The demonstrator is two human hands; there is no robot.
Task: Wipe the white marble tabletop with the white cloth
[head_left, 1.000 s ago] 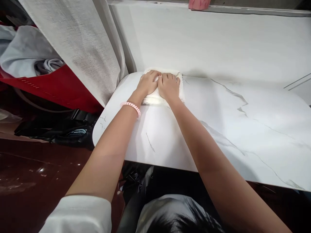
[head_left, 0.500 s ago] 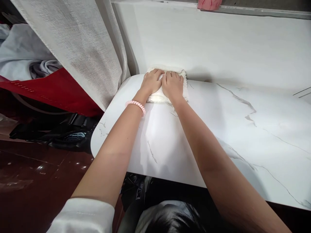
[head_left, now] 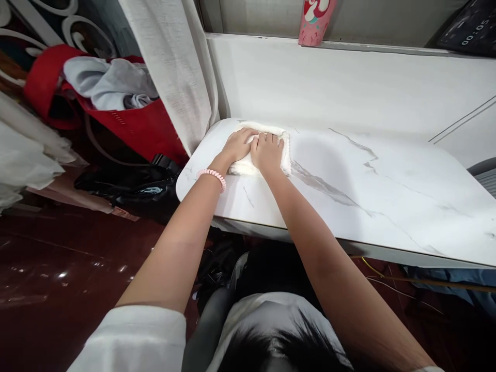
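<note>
A folded white towel point(head_left: 241, 166) with a fluffy texture lies flat at the left end of the white marbled tabletop point(head_left: 329, 186). My left hand point(head_left: 237, 144) rests palm down on its left part, fingers stretched out. Beside it, my right hand point(head_left: 267, 151) presses flat on the towel's right part, its thumb side against the left fingers. The towel's middle is hidden under both hands. A pink coiled band point(head_left: 212, 176) circles my left wrist.
A light curtain point(head_left: 174, 67) hangs at the table's left end. Beyond it stands a red bag point(head_left: 139, 134) with clothes inside. On the ledge behind are a pink patterned object point(head_left: 315, 23) and a dark display point(head_left: 473, 31). A white wall point(head_left: 329, 88) backs the table.
The towel and both hands have come from the back wall a little toward the table's front, staying pressed together. My view has shifted, showing more of the ledge and red bag.
</note>
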